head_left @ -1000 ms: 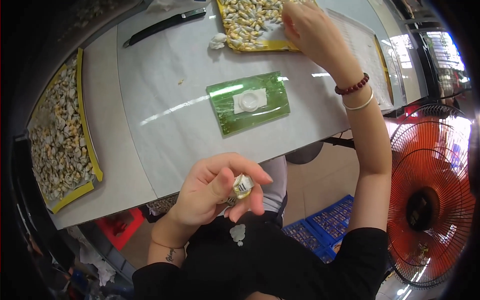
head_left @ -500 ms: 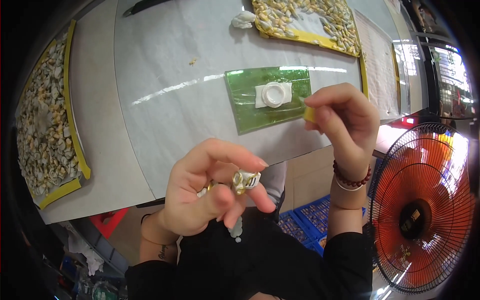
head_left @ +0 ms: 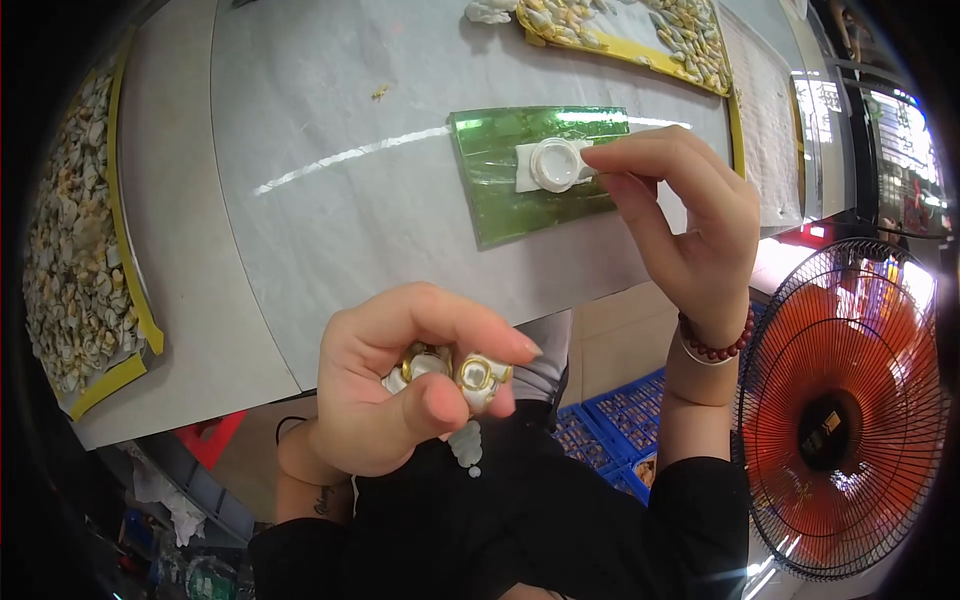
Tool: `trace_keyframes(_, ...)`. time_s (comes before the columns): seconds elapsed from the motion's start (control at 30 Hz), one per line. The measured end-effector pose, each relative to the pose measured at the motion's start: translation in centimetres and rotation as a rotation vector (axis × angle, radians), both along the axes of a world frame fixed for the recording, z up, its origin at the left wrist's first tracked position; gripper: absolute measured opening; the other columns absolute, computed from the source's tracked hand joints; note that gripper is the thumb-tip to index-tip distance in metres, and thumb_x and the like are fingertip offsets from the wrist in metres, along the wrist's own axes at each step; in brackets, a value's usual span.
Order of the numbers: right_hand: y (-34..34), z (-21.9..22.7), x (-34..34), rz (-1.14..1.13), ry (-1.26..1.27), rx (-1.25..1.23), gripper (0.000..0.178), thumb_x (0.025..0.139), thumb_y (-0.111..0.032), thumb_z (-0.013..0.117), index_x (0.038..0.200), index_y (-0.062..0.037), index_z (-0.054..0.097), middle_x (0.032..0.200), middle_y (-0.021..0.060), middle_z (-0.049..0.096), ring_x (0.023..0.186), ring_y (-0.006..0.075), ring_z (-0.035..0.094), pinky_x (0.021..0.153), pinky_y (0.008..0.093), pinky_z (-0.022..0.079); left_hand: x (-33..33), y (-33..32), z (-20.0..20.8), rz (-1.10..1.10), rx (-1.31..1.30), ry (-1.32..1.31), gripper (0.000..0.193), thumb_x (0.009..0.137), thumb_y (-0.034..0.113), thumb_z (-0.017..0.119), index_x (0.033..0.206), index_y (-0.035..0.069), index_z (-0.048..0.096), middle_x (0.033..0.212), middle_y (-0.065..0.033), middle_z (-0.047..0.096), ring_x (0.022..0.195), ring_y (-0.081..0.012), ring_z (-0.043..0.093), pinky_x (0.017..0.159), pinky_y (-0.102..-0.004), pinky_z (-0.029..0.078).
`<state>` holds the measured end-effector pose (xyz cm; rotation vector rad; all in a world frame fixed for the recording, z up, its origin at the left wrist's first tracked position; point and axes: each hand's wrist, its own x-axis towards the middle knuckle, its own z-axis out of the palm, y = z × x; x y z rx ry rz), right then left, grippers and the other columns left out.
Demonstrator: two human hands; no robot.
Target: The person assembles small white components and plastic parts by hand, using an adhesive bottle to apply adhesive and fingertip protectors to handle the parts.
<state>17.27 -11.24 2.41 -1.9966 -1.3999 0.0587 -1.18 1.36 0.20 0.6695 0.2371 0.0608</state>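
Note:
My left hand (head_left: 395, 375) is curled around small white ornaments with gold trim. One ornament (head_left: 483, 381) shows between the thumb and fingertips, and another (head_left: 420, 362) sits deeper in the palm, partly hidden. Over the table, my right hand (head_left: 690, 205) has its thumb and forefinger pinched at the right rim of a small round white dish (head_left: 557, 164). Whatever is in that pinch is mostly hidden by the fingers. The dish rests on a white pad (head_left: 525, 172), which lies on a green glossy sheet (head_left: 490, 215).
Yellow-edged trays hold many small white-and-yellow pieces, one tray (head_left: 85, 230) at left and one (head_left: 640, 55) at the far right. A white lump (head_left: 490, 11) lies beside the far tray. An orange fan (head_left: 840, 420) stands at right, with blue crates (head_left: 625, 420) below the table.
My right hand has moved forward and left to the dish, and the yellow piece in its fingers no longer shows. In my left hand, the front ornament has turned.

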Motion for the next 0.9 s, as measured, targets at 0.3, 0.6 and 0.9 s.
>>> trace_keyframes(0.3, 0.5, 0.3, 0.0, 0.051, -0.018, -0.048, 0.014, 0.07, 0.004, 0.062, 0.081, -0.0028, 0.06, 0.068, 0.0043, 0.058, 0.058, 0.0135, 0.055, 0.049, 0.0233, 0.042, -0.2, 0.7, -0.3, -0.059, -0.072, -0.081, 0.045, 0.074, 0.024, 0.069, 0.103, -0.007, 0.055, 0.08, -0.0114, 0.063, 0.077, -0.0146, 0.062, 0.067, -0.0221, 0.047)
trace_keyframes(0.6, 0.4, 0.0, -0.1, 0.002, 0.15, -0.049, 0.011, 0.071, 0.005, 0.058, 0.08, -0.0019, 0.059, 0.068, 0.0049, 0.058, 0.055, 0.0123, 0.053, 0.049, 0.0215, 0.041, 0.1, -0.3, 0.2, 0.029, -0.084, 0.055, 0.048, 0.066, 0.035, 0.074, 0.087, -0.002, 0.052, 0.067, -0.0191, 0.06, 0.038, -0.0059, 0.045, 0.034, -0.0136, 0.034)
trace_keyframes(0.9, 0.8, 0.1, 0.5, 0.115, -0.052, -0.097, 0.012, 0.07, 0.007, 0.058, 0.079, -0.0001, 0.059, 0.071, 0.0044, 0.057, 0.06, 0.0111, 0.051, 0.052, 0.0208, 0.037, -0.5, 0.6, -0.3, -0.062, -0.186, -0.036, 0.045, 0.076, 0.028, 0.068, 0.103, -0.003, 0.049, 0.084, -0.0154, 0.063, 0.057, -0.006, 0.054, 0.054, -0.0162, 0.043)
